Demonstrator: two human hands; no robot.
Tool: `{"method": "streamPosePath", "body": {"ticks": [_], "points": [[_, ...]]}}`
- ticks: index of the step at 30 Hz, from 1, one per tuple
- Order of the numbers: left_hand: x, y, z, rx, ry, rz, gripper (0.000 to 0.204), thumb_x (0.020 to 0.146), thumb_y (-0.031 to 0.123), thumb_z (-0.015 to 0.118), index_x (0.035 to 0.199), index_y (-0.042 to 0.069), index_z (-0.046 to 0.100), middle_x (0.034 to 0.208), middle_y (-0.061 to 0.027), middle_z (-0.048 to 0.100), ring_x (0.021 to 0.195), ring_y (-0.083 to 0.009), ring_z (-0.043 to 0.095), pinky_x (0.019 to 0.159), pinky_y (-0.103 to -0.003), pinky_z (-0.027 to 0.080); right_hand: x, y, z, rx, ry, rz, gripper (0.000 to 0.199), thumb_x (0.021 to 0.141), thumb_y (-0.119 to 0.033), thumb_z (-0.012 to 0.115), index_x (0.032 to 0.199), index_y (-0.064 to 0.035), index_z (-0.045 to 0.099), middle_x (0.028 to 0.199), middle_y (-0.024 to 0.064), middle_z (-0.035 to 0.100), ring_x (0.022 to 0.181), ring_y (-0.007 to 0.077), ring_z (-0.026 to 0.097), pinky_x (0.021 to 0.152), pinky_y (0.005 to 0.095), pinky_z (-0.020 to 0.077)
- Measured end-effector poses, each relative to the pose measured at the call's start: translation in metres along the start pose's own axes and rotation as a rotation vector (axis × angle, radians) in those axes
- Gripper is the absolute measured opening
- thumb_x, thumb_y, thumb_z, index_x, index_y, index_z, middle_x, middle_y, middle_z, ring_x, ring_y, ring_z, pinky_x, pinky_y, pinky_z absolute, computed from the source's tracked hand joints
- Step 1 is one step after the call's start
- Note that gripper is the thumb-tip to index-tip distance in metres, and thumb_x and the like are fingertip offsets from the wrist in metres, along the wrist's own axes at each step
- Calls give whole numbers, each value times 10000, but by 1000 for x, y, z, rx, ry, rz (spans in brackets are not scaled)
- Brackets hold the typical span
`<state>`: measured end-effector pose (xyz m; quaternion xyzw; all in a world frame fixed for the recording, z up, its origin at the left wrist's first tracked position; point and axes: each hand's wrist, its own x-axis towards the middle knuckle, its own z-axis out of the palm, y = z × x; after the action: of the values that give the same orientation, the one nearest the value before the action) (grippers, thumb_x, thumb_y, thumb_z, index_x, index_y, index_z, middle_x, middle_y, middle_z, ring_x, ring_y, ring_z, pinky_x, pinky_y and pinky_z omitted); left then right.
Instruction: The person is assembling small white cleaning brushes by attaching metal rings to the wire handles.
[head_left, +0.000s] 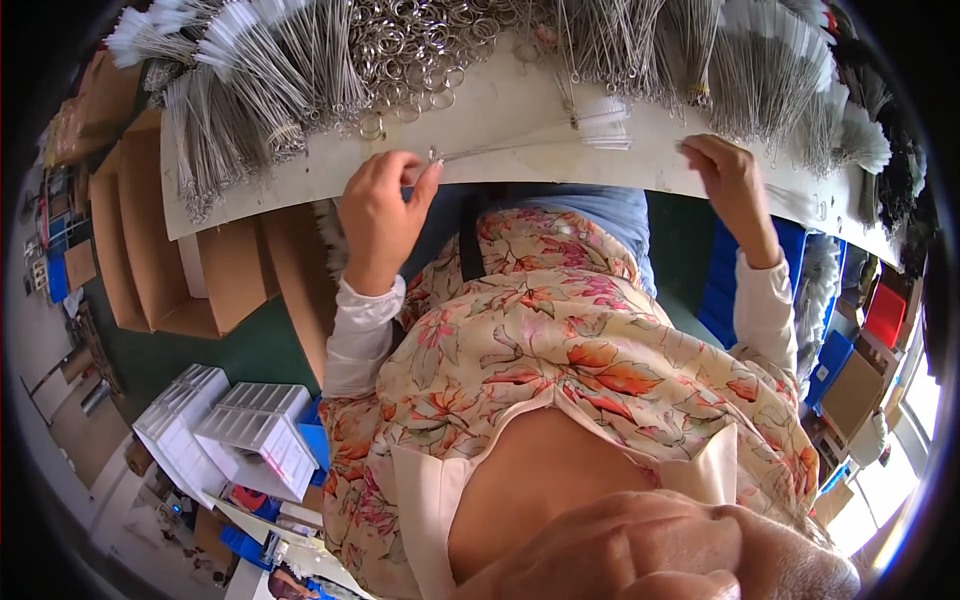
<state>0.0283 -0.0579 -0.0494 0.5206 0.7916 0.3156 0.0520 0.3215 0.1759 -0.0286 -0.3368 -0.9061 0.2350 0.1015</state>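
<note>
The left hand (380,215) is raised over the near edge of the white surface (500,110), wrist bent, forearm in a white sleeve rising from below. Its fingers (425,180) are pressed together at the tips, pinching the ringed end of a thin bundle of wires (540,135) that lies across the surface and runs right to its white-tagged ends. The right hand (730,180) rests farther right on the same edge, knuckles up, fingers curled down; the fingertips are turned away, so whether they grip anything cannot be told.

Beyond the hands, along the far side of the surface, lie a heap of metal rings (420,45) and thick sheaves of tagged wires (250,80) fanned out left and right; their far ends are cut off by the picture's rim. The single wires within each sheaf blur together. On the left stand open cardboard boxes (150,240), partly under the surface, and nearer, white plastic trays (240,425). A floral blouse (560,350) fills the middle and hides the lap and the floor beneath.
</note>
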Motion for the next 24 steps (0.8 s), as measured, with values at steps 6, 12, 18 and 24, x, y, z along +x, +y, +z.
{"method": "streamPosePath", "body": {"ticks": [6,12,18,24], "points": [[1,-6,11,-322,75,-60,61,826,31,612,812,9,557,856,-84,627,649,-146,599,578,-254,473,32,-116,58,413,18,-422,111,711,-29,619,793,-95,656,906,19,629,663,199,626,585,309,518],[27,24,-23,-826,70,-81,77,838,-25,591,907,-48,567,975,-123,639,777,-120,636,658,-200,520,56,-150,72,199,-22,-505,65,773,-132,599,807,-118,654,875,42,626,633,244,621,543,353,490],[44,21,-37,-857,-127,127,141,810,-69,585,941,-30,622,1076,-156,589,833,-141,627,702,-234,541,61,-146,43,527,-142,-460,70,773,-54,640,827,-10,636,771,108,613,660,284,601,582,324,462],[55,26,-44,-831,-145,227,193,790,-98,572,964,-34,625,1053,-165,584,845,-141,620,711,-224,534,63,-149,34,761,-246,-308,122,796,-121,639,863,-22,661,780,107,649,691,255,619,624,337,477]]}}
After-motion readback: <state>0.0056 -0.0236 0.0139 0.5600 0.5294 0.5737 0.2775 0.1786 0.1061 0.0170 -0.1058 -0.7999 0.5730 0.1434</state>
